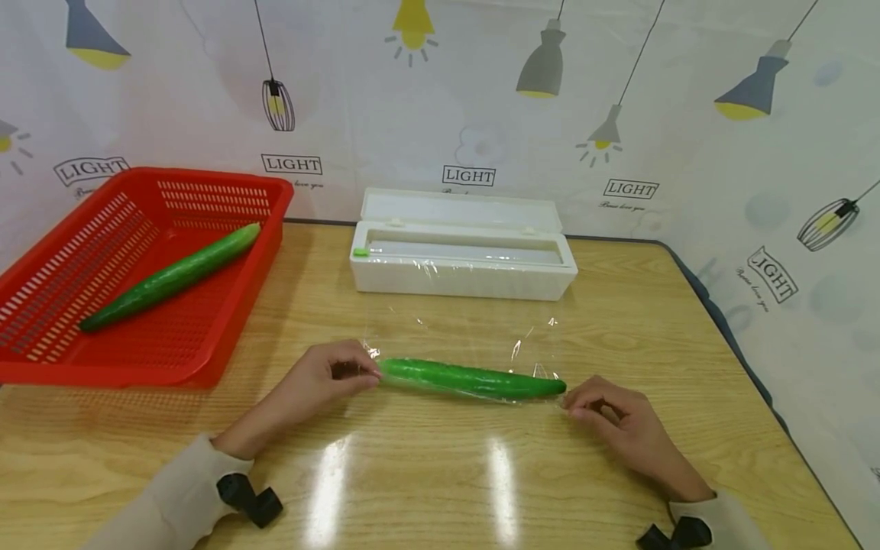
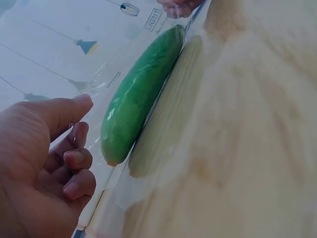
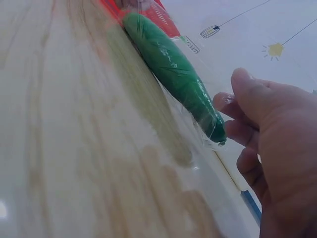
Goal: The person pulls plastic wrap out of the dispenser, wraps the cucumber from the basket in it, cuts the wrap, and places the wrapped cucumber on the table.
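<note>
A green cucumber [image 1: 474,380] lies crosswise on the table, with clear plastic wrap [image 1: 461,328] over it. The wrap stretches back to a white dispenser box [image 1: 461,283] whose lid stands raised. At the cucumber's left end, my left hand [image 1: 323,378] pinches the film between thumb and fingertips. My right hand [image 1: 622,416] pinches film by the darker right tip. Both wrist views show the wrapped cucumber [image 2: 141,94] beside curled fingers, the film shining along its skin [image 3: 173,64]. How much film sits between the fingertips is hard to see.
A red plastic basket [image 1: 206,367] stands at the left, with another cucumber [image 1: 172,279] inside. A small green piece [image 1: 360,252] sits at the dispenser's left corner. Behind the wooden table [image 1: 412,473] hangs a lamp-patterned backdrop [image 1: 412,114].
</note>
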Available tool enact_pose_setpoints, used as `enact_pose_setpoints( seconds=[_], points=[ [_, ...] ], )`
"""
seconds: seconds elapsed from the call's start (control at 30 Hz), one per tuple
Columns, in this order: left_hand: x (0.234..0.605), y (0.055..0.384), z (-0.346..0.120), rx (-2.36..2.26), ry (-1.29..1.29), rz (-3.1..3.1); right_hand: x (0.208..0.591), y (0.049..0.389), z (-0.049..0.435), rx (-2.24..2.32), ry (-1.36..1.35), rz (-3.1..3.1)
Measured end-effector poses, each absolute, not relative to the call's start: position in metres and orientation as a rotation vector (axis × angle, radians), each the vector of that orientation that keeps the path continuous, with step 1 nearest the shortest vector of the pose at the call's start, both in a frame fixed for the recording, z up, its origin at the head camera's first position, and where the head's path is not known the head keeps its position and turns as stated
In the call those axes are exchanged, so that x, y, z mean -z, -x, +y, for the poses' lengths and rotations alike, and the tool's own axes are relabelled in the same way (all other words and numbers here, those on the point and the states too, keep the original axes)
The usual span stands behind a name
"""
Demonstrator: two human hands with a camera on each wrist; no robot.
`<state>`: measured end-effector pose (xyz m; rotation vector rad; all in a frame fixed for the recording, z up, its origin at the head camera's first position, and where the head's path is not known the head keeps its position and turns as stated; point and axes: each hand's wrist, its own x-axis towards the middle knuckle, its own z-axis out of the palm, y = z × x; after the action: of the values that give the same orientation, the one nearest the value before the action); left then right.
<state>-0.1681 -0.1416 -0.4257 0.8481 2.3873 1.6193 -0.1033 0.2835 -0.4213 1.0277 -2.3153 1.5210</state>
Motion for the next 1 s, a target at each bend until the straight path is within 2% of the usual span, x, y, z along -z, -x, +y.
enact_pose_setpoints(
  seconds=[0.23, 0.5, 0.7, 1.0],
  points=[
    [0.428, 0.168, -0.139, -1.622, -0.842, 2.441, 0.441, 0.107, 0.296, -1.398, -0.885, -2.417],
    [0.426, 0.169, -0.137, -1.611, -0.816, 2.491, 0.417, 0.101, 0.28, -1.379, -0.895, -2.378],
    [0.424, 0.168, -0.138, -1.627, -0.693, 2.464, 0.416, 0.103, 0.273, -1.364, -0.912, -2.292],
    [0.424, 0.17, -0.136, -1.658, -0.653, 2.452, 0.414, 0.106, 0.265, -1.263, -0.913, -2.252]
  ],
)
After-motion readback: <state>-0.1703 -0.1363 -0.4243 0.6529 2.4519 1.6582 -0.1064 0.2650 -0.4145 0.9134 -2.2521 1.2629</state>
